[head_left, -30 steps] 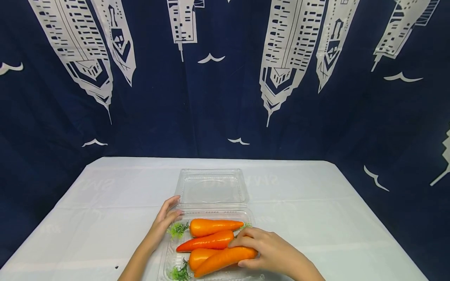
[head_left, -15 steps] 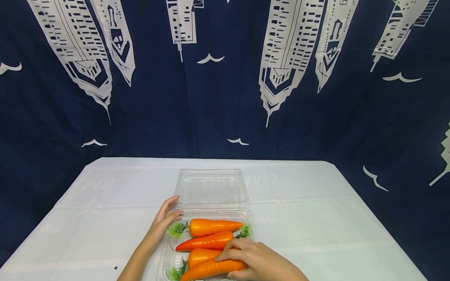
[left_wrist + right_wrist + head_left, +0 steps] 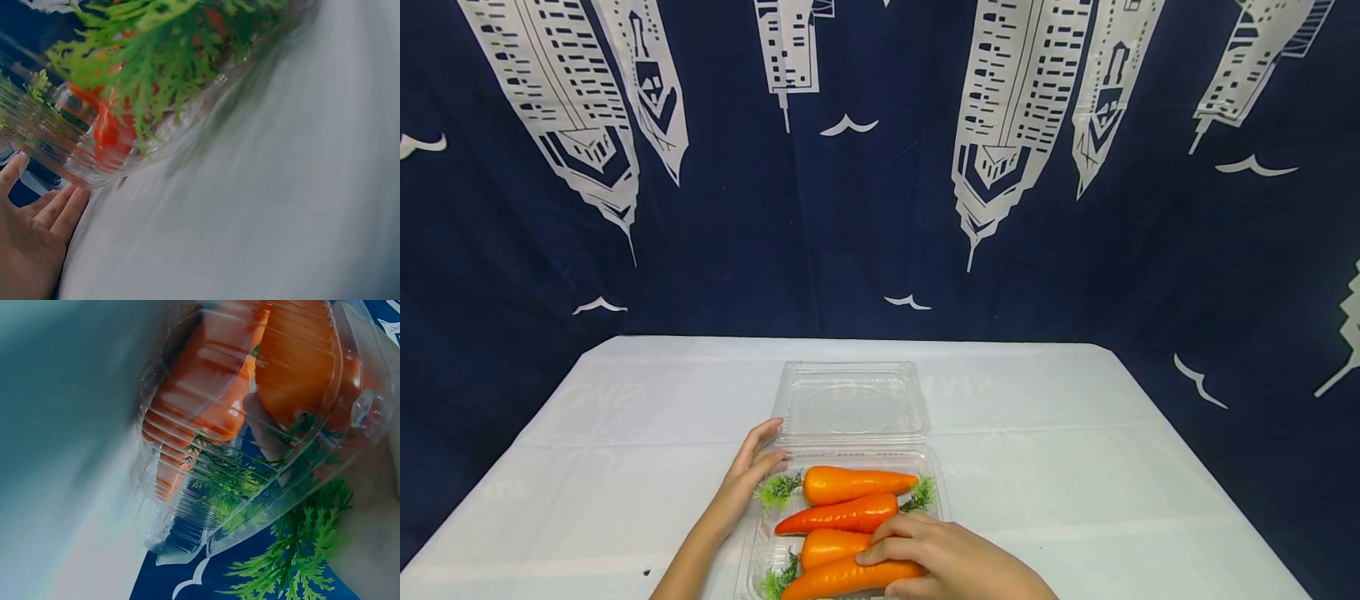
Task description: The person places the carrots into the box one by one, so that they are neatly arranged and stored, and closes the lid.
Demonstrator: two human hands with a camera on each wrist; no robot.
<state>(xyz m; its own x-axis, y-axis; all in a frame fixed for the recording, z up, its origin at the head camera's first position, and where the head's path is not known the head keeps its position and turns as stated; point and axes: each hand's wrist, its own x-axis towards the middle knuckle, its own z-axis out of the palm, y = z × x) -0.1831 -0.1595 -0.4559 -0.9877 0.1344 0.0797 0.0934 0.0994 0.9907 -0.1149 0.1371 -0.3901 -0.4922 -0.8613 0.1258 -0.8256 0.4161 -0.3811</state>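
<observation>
A clear plastic clamshell box (image 3: 747, 560) lies with its lid (image 3: 852, 400) folded back. Inside are several carrots with green tops: an orange one (image 3: 857, 485) at the back, a redder one (image 3: 838, 515) before it, then another orange one (image 3: 829, 547). My right hand (image 3: 951, 557) grips the frontmost carrot (image 3: 846, 575), which lies over the box's front part; its leafy top (image 3: 294, 556) pokes out past the box wall in the right wrist view. At the box's back left corner rests my left hand (image 3: 748, 468), fingers fairly straight, thumb at the rim.
A white cloth covers the table (image 3: 1075, 467), which reaches back to a dark blue curtain (image 3: 880, 208) with white building prints. A small dark speck (image 3: 647, 572) lies left of my left forearm.
My right hand has moved left and toward me with the front carrot, lowering it along the box's front side. The left hand stays in place.
</observation>
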